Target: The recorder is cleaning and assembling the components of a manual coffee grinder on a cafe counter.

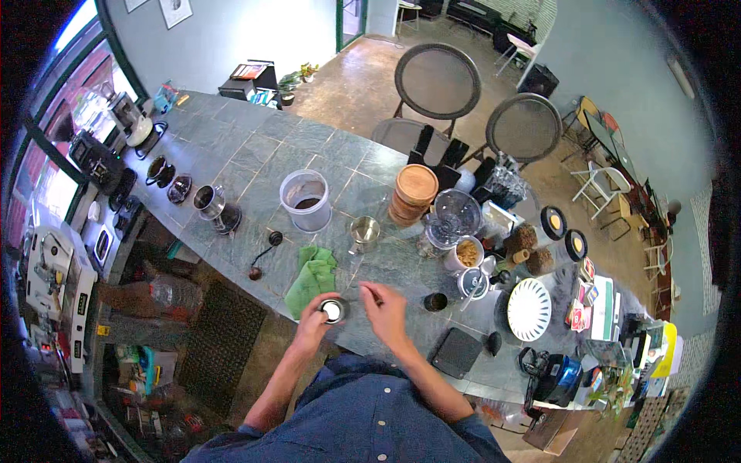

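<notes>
My left hand (312,322) is wrapped round a small round dark-rimmed container (333,311). Seen from above, a bright white disc shows inside its rim. Just to the right, my right hand (384,309) is raised with its fingers curled together; whether anything small is pinched there I cannot make out. A crumpled green cloth (312,276) lies on the counter beyond my left hand. A black crank handle (267,248) with a round brown knob rests left of the cloth. Farther off stand a metal cup (364,230) and a translucent tub (306,202) with dark contents.
The grey tiled counter (255,154) runs across in front of me. Rightward are stacked wooden lids (415,189), a small black cup (435,302), a black flat scale-like square (458,353) and a white ribbed plate (529,309). Glass coffee vessels (218,209) stand to the left.
</notes>
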Demonstrator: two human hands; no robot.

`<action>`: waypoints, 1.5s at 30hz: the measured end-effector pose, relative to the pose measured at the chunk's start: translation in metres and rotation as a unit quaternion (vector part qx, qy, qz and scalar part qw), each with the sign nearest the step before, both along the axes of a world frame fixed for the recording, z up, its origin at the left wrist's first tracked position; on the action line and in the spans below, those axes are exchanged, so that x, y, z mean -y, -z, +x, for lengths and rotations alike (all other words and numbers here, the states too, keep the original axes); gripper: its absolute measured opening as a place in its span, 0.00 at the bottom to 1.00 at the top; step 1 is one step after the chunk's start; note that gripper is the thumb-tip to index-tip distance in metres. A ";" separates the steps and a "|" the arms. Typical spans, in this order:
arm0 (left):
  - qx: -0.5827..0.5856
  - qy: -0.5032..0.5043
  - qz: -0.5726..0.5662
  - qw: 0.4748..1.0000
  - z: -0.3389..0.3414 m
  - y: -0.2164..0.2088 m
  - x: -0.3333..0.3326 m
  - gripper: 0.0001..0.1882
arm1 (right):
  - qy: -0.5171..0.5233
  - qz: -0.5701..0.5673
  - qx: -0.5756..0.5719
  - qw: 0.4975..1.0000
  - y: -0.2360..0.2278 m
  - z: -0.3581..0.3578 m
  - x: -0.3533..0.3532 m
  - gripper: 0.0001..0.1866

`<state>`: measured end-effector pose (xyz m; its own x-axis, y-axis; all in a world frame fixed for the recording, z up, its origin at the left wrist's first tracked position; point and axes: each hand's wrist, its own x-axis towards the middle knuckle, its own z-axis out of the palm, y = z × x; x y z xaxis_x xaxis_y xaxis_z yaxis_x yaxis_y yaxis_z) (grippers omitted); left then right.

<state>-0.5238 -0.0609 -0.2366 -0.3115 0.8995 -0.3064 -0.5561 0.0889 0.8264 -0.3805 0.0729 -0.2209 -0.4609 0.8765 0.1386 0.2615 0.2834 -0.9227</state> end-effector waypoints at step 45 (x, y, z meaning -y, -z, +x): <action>0.336 -0.076 0.235 0.909 -0.036 -0.098 0.017 0.53 | -0.218 -0.401 -0.190 0.869 -0.130 -0.011 0.049 0.33</action>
